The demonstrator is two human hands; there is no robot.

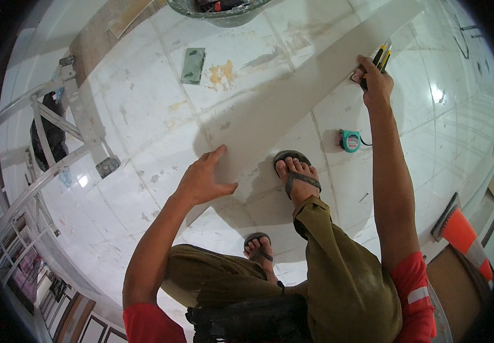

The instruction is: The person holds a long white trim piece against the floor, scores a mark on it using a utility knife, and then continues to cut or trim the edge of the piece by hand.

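A long pale grey board (292, 106) runs diagonally across the tiled floor, from near my left hand to the far right. My left hand (204, 177) is over its near end, thumb and index finger spread apart; whether it touches the board I cannot tell. My right hand (377, 86) reaches to the board's right edge farther away, fingers closed round a yellow-and-black utility knife (383, 56). The knife points away from me, and my fingers hide part of it. A teal tape measure (350, 140) rests on the floor beside my right forearm.
My sandalled foot (297, 174) stands close to the board's right edge. A metal ladder (58, 123) is at the left. A green rectangular piece (193, 66) and a dark tub (224, 16) are beyond the board. An orange-and-white traffic cone (464, 237) lies at the right.
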